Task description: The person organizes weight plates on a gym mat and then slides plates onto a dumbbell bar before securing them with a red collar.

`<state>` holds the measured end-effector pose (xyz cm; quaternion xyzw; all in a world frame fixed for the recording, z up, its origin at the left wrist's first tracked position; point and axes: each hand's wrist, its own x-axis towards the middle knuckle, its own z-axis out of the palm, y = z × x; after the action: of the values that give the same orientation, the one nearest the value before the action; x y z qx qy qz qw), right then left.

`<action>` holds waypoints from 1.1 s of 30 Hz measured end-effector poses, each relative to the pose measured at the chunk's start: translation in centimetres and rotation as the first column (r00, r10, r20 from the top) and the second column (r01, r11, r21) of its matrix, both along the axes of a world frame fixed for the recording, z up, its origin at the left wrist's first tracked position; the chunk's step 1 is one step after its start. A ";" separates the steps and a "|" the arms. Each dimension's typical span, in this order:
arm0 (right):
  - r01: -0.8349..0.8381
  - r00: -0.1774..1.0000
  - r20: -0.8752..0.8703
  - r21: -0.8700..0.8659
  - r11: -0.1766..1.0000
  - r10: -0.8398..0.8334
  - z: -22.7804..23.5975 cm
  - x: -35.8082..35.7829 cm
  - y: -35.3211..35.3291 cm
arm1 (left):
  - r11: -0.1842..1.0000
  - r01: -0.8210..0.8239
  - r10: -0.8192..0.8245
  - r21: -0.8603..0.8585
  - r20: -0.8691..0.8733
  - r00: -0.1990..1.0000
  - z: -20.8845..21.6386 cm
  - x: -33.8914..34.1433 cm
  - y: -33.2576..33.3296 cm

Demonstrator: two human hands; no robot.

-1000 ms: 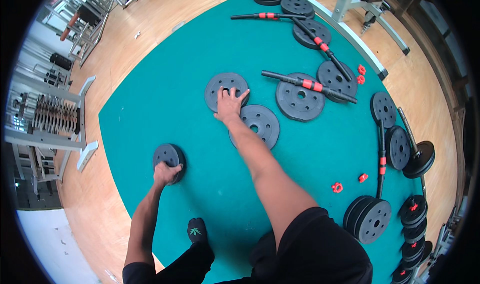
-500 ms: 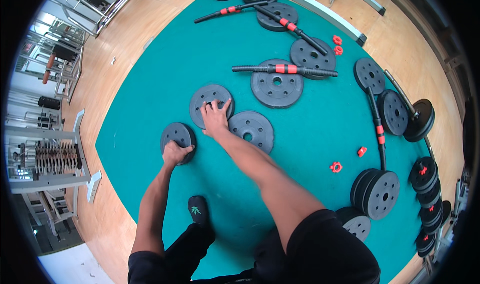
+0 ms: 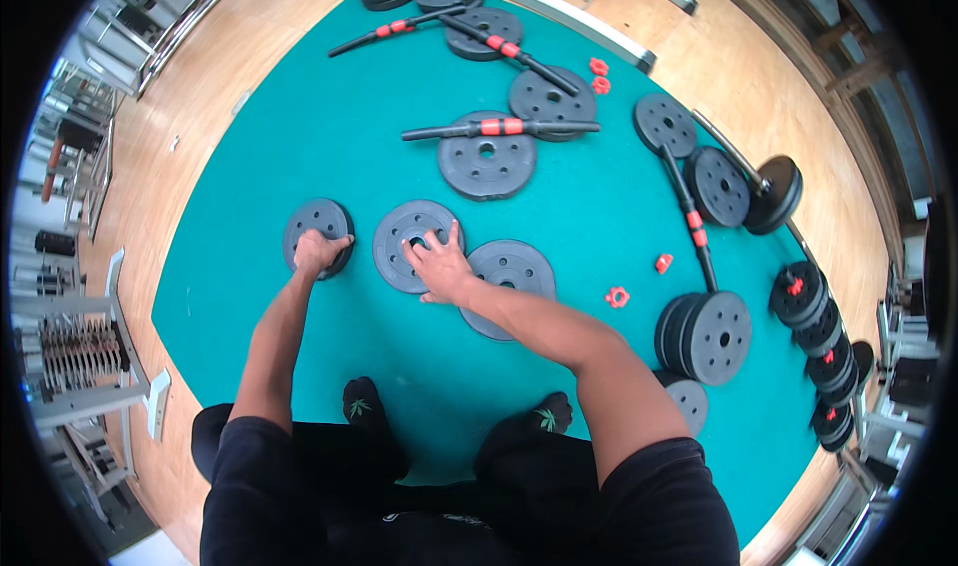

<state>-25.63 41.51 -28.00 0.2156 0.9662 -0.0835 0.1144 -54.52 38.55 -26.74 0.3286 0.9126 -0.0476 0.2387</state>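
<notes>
At the left, my left hand (image 3: 318, 254) grips the small dark grey weight plate (image 3: 317, 214). Its thumb reaches right toward the rim, and the other fingers are partly hidden. Beside it lies a larger grey weight plate (image 3: 401, 221), flat on the green mat. My right hand (image 3: 444, 269) rests on that plate's right side, fingers spread, with the tips near the centre hole. Under my right wrist and forearm is another grey weight plate (image 3: 519, 257), partly covered and close against the larger plate.
Beyond the hands, a dumbbell bar (image 3: 544, 127) crosses a weight plate (image 3: 487, 177). Stacked plates (image 3: 720, 336) and red collar nuts (image 3: 617, 296) lie to the right. Loaded dumbbells (image 3: 798, 294) line the right edge. Gym machines (image 3: 85, 351) stand left of the green mat (image 3: 230, 336).
The view has shifted. The plate under my right hand and the one beside it have slid nearer to me, away from the plate under the bar. The left-hand plate has moved slightly away from me.
</notes>
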 end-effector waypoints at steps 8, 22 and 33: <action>-0.051 0.982 0.170 -0.185 0.981 0.083 2.4 -1.6 2.7 | 0.846 0.268 -0.102 0.461 -0.354 0.930 -1.7 4.3 3.1; -0.001 0.923 -0.382 -0.132 0.991 -0.050 -1.8 11.0 7.9 | 0.403 0.376 -0.754 0.834 0.070 0.653 -3.4 17.8 7.5; 0.663 0.737 -0.186 0.018 0.748 -0.649 2.2 14.9 25.6 | 0.373 0.709 -0.785 0.598 -0.205 0.585 -4.0 20.5 6.1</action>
<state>-10.77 67.10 -25.79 0.5389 0.8368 -0.0962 -0.0133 -33.97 44.66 -30.73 0.7657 0.6078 0.1733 0.1192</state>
